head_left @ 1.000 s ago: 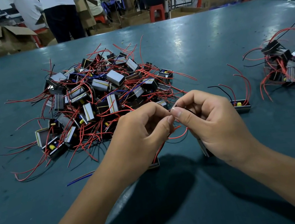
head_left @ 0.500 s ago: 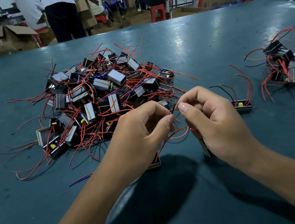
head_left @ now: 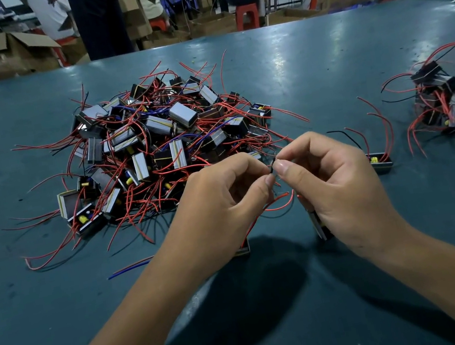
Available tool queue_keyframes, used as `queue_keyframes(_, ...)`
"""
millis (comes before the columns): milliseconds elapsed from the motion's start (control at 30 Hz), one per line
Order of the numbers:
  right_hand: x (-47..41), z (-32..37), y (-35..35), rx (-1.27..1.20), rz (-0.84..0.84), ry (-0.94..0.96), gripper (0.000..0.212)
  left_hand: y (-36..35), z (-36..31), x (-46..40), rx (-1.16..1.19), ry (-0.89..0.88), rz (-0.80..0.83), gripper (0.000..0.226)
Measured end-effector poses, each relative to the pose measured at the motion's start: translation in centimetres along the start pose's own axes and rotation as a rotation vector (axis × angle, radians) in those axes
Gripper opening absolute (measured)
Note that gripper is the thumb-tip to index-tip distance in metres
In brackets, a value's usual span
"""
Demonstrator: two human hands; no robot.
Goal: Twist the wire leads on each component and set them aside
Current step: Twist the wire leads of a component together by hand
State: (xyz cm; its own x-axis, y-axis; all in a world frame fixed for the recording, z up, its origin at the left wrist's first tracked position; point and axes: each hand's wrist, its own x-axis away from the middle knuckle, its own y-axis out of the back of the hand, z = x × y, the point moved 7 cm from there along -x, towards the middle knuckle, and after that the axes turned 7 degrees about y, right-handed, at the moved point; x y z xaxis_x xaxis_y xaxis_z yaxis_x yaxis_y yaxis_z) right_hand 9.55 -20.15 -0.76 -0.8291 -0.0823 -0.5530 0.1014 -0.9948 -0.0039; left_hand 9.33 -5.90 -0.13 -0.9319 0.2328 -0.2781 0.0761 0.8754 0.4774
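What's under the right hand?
Under the right hand, one edge of a boxy component shows, with a red wire looping out. The rest is covered by the palm.

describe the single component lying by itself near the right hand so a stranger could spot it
On the teal table, look between the big central pile and the smaller right pile. Just past the right hand lies one lone component, apart from both heaps, its yellow part showing.

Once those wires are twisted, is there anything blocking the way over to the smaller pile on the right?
Only one thing: a lone component lies on the table just right of the right hand, between it and the small pile. Lifting over it would avoid it.
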Motion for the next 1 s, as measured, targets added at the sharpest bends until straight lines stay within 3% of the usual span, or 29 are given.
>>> queue_keyframes(533, 0.1, 0.0, 0.1, 0.05, -0.01, 0.022, 0.011, 0.1, -0.6, 0.2, -0.046, -0.027, -0.003, 0.01)
queue_keyframes(633, 0.0, 0.2, 0.1, 0.091, 0.01, 0.034, 0.006, 0.7, -1.3, 0.4, -0.068, -0.059, -0.068, 0.009)
queue_keyframes(833, 0.3, 0.6, -0.3, 0.114, 0.09, 0.073, 0.008, 1.6, -3.9, 0.4, -0.269, -0.235, -0.188, 0.009)
queue_keyframes(1000, 0.4, 0.7, -0.4, 0.127, 0.118, 0.082, 0.015, 1.7, -4.6, 0.3, -0.374, -0.239, -0.139, 0.012)
